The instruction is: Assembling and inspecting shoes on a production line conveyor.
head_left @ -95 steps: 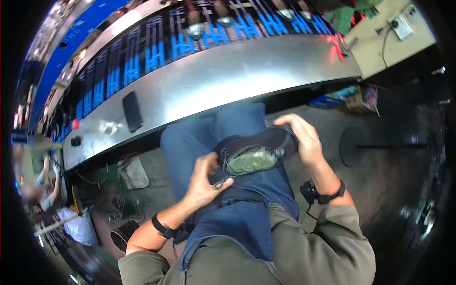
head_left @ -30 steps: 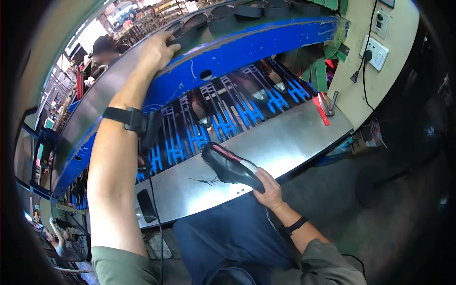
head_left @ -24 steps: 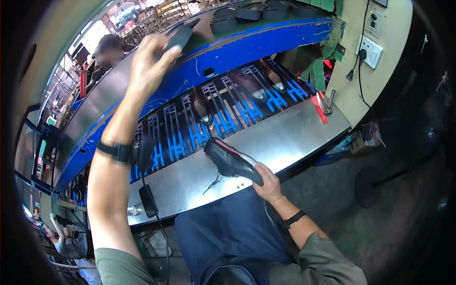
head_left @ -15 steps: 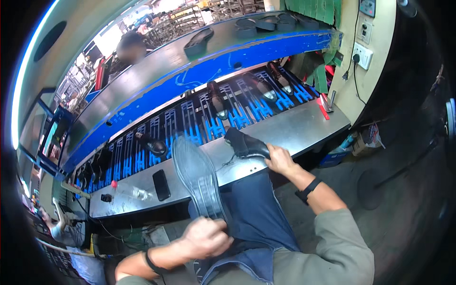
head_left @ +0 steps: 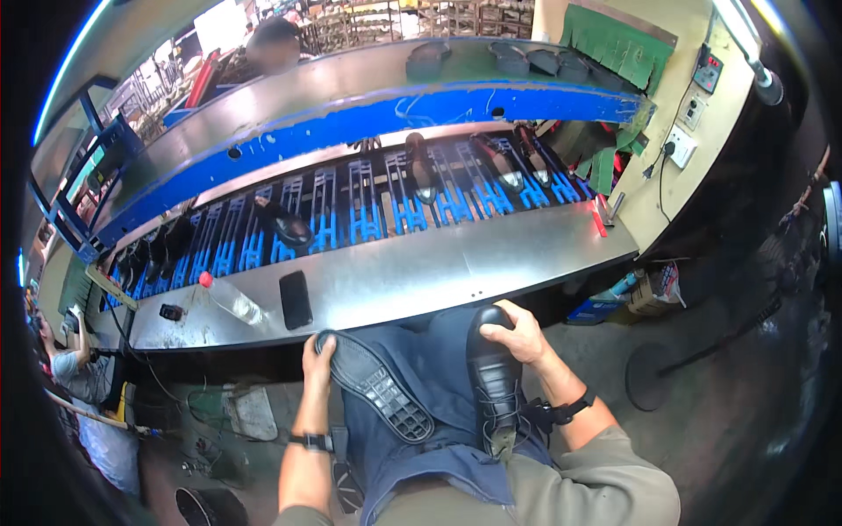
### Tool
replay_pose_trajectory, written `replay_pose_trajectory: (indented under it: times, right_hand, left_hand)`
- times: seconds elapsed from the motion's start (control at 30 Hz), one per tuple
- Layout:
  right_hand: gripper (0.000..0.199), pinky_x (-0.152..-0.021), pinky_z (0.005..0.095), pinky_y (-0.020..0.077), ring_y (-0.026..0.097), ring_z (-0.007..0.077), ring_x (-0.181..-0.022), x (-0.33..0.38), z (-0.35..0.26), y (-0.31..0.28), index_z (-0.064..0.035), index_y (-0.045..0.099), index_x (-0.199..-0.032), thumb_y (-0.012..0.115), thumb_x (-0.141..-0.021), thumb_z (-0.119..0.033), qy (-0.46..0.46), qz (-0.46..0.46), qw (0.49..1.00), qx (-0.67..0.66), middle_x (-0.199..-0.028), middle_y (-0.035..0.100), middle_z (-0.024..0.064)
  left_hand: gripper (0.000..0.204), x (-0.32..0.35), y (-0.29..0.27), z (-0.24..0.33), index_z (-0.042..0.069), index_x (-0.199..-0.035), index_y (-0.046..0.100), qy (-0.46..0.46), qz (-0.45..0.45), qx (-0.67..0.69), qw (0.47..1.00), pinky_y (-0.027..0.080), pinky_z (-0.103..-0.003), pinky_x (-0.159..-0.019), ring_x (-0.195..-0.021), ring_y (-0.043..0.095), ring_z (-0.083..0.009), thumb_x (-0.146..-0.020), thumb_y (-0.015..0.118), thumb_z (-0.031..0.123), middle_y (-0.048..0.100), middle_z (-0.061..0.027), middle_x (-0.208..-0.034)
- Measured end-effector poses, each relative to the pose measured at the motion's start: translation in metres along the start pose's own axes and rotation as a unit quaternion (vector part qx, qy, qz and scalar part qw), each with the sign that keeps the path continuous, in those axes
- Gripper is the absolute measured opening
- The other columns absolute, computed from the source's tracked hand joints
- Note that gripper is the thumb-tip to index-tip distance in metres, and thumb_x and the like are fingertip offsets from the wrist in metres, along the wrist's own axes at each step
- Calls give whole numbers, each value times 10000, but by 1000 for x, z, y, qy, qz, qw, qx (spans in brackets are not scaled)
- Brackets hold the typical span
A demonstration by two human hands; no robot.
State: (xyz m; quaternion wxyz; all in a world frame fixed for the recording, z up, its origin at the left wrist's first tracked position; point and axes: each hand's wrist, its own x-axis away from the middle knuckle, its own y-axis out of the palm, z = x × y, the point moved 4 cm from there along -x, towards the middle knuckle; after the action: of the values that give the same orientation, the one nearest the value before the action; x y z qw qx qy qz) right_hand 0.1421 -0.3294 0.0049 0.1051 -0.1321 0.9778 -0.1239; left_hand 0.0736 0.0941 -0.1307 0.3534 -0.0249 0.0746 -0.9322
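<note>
Over my lap, my left hand [head_left: 317, 361] grips the toe end of a black shoe sole [head_left: 373, 379]. The sole's hollow inner side faces up, with a grid of ribs at the heel, which points toward my body. Opposite it, my right hand [head_left: 524, 333] is closed around the toe of a black lace-up shoe [head_left: 496, 373]. That shoe has its toe pointing away from me, its laces on top and its heel end near my waist. Sole and shoe are apart. Blue cloth [head_left: 421, 337] covers my legs beneath both.
Ahead runs a metal table [head_left: 395, 285] with a phone [head_left: 296, 300] and a clear bottle [head_left: 232, 300]. Behind it, a conveyor with blue slats [head_left: 364, 223] carries several shoes. Soles [head_left: 428, 60] lie on the upper shelf. A hammer [head_left: 617, 206] rests at the table's right end.
Both hands have drawn back from the table to my lap. My left hand now holds the sole's toe end instead of its heel end, and its inner side shows. The shoe has turned toe-away.
</note>
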Motion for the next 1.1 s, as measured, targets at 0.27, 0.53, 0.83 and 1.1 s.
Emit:
replay_pose_trajectory:
  times: [0.27,0.53,0.83,1.1]
  right_hand:
    - [891,-877,433,587,698,302,-1001,109,115,30,31,505,-1361,583,-875,-711,282,-104,849,-435,-1166,663,216]
    - [839,-876,438,600,715,332,-973,114,82,48,45,508,-1366,558,-910,-658,367,-108,765,-518,-1145,678,242]
    - [744,-970,275,447,586,159,-1111,56,-10,86,87,444,-1431,520,-990,-507,160,-306,872,-346,-1260,619,119]
    - [760,-903,249,441,572,113,-1041,65,6,91,86,451,-1432,509,-994,-532,157,-318,866,-353,-1217,618,88]
  left_hand:
    - [519,30,39,79,-103,-1310,525,-218,-268,511,787,512,-477,-1024,-1259,561,-389,-958,573,276,569,-280,-1346]
    - [876,52,50,114,-31,-1412,460,-76,-341,429,833,518,-522,-1019,-1250,569,-406,-1004,198,700,608,-262,-1273]
    - [788,100,78,175,-50,-1361,505,-87,-383,428,814,472,-546,-1071,-1243,572,-435,-1058,129,573,615,-271,-1269]
    - [767,119,80,196,-89,-1224,609,48,-394,216,892,435,-522,-1081,-1221,586,-421,-1036,189,524,640,-277,-1228]
